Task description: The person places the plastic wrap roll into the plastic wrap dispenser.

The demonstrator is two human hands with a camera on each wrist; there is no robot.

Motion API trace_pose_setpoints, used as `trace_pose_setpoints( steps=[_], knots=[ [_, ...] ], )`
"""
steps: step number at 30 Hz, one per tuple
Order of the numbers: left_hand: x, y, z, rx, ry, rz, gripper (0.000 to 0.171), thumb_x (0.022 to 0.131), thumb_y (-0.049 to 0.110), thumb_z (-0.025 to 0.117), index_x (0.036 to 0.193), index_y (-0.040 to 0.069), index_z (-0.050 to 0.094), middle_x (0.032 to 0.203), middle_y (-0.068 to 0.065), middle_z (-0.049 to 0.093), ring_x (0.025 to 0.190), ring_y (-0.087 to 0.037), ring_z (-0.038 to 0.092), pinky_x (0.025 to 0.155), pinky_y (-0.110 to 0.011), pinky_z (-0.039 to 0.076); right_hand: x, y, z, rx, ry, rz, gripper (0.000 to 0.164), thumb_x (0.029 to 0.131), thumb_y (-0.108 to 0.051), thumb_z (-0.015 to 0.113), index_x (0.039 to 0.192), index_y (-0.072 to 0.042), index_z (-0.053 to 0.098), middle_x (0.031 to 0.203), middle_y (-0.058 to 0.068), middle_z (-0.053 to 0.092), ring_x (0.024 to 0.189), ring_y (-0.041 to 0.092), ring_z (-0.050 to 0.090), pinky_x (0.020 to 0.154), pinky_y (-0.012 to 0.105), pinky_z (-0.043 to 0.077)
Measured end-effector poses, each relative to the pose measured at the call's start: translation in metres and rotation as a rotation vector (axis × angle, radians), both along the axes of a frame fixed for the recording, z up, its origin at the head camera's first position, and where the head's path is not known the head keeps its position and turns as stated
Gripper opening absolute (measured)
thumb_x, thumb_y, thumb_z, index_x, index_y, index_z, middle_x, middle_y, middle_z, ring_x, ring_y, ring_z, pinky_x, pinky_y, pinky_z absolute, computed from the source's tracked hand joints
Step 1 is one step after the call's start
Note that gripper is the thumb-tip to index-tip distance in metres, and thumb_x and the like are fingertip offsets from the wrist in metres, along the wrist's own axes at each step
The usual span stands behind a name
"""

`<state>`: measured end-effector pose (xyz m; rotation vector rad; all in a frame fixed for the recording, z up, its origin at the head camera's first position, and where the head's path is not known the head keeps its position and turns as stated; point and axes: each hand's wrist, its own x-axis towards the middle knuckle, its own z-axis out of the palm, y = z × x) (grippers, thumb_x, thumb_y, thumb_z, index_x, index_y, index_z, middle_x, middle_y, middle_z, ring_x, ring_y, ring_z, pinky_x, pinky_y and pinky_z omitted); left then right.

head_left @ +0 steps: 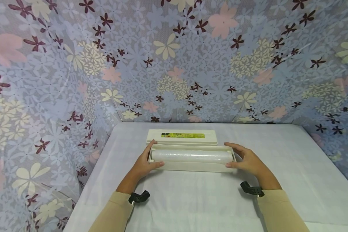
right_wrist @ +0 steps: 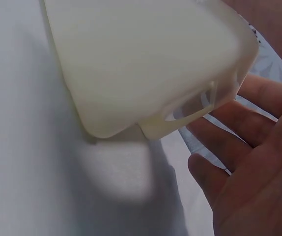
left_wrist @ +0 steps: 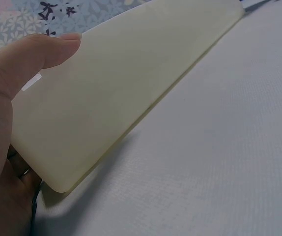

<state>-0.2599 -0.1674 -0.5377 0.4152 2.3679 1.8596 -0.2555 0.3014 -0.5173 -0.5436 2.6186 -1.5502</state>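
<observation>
L grip (head_left: pixel 142 165) pinching wht box (head_left: pixel 195 166) at L end | R grip (head_left: pixel 247 161) pinching R end | box mid counter (head_left: pixel 200 199), film roll (head_left: pixel 191 156) inside | wht lid (head_left: pixel 182 141) just far of it

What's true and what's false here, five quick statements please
1. The left hand holds one end of the box. True.
2. The lid is off the box, behind it. True.
3. The roll lies on the lid. False: the roll lies inside the box.
4. The label on the lid is red. False: the label is mostly yellow-green.
5. The right hand is off the box. False: the right hand holds its other end.
</observation>
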Motion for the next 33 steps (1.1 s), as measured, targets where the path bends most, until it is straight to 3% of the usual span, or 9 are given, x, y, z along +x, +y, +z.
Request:
trace_pose_setpoints(
  steps=[3, 5, 9, 12, 17, 26, 33],
  knots=[
    [0.000, 0.000, 0.000, 0.006, 0.000, -0.003, 0.116, 0.084, 0.018, 0.093, 0.171, 0.019, 0.015, 0.167, -0.006, 0.032, 0.133, -0.032, 0.051, 0.103, -0.048, 0.050, 0.000, 0.001, -0.002, -0.016, -0.017, 0.015, 0.097, 0.079, -0.018, 0.097, 0.159, -0.003, 0.044, 0.160, 0.022, 0.042, 0.149, 0.050, 0.029, 0.112, 0.076, 0.020],
    [0.000, 0.000, 0.000, 0.010, -0.001, -0.006, 0.116, 0.084, 0.018, 0.093, 0.171, 0.018, 0.015, 0.167, -0.006, 0.032, 0.133, -0.032, 0.050, 0.103, -0.047, 0.049, 0.000, 0.001, -0.003, -0.031, -0.025, 0.025, 0.099, 0.079, -0.018, 0.096, 0.160, -0.002, 0.041, 0.160, 0.021, 0.043, 0.148, 0.048, 0.033, 0.115, 0.068, 0.025],
    [-0.001, 0.000, -0.001, 0.007, 0.000, -0.006, 0.117, 0.084, 0.017, 0.093, 0.171, 0.018, 0.015, 0.167, -0.005, 0.032, 0.133, -0.032, 0.051, 0.103, -0.047, 0.049, 0.001, 0.003, -0.007, -0.082, -0.024, 0.059, 0.100, 0.081, -0.010, 0.094, 0.162, 0.001, 0.036, 0.156, 0.023, 0.047, 0.141, 0.047, 0.043, 0.110, 0.036, 0.042],
    [0.000, 0.000, 0.000, 0.003, -0.001, -0.002, 0.117, 0.084, 0.017, 0.093, 0.171, 0.018, 0.014, 0.168, -0.004, 0.032, 0.133, -0.032, 0.051, 0.103, -0.046, 0.049, 0.001, 0.004, -0.009, -0.112, -0.028, 0.068, 0.101, 0.082, -0.006, 0.092, 0.162, 0.003, 0.032, 0.156, 0.025, 0.046, 0.140, 0.048, 0.044, 0.101, 0.018, 0.042],
    [0.000, -0.001, 0.000, 0.002, 0.002, -0.002, 0.117, 0.084, 0.016, 0.093, 0.171, 0.017, 0.015, 0.168, -0.005, 0.032, 0.132, -0.031, 0.051, 0.102, -0.045, 0.050, 0.003, 0.003, -0.014, -0.145, -0.059, 0.072, 0.104, 0.082, -0.005, 0.092, 0.165, 0.000, 0.028, 0.160, 0.022, 0.042, 0.143, 0.041, 0.042, 0.101, 0.018, 0.042],
    [0.001, -0.002, 0.001, -0.004, 0.028, -0.008, 0.116, 0.085, 0.018, 0.092, 0.171, 0.014, 0.014, 0.168, -0.008, 0.031, 0.132, -0.032, 0.052, 0.101, -0.044, 0.050, 0.005, 0.002, -0.019, -0.154, -0.048, 0.075, 0.103, 0.086, -0.006, 0.089, 0.167, -0.005, 0.026, 0.161, 0.021, 0.039, 0.134, 0.011, 0.050, 0.099, 0.021, 0.046],
    [0.001, -0.002, 0.000, -0.007, 0.021, -0.007, 0.116, 0.085, 0.016, 0.092, 0.171, 0.018, 0.015, 0.167, -0.005, 0.033, 0.131, -0.031, 0.051, 0.101, -0.043, 0.050, 0.007, 0.003, -0.023, -0.169, -0.039, 0.080, 0.100, 0.088, -0.006, 0.087, 0.167, -0.006, 0.025, 0.161, 0.021, 0.038, 0.130, 0.008, 0.053, 0.096, 0.024, 0.051]
  ],
)
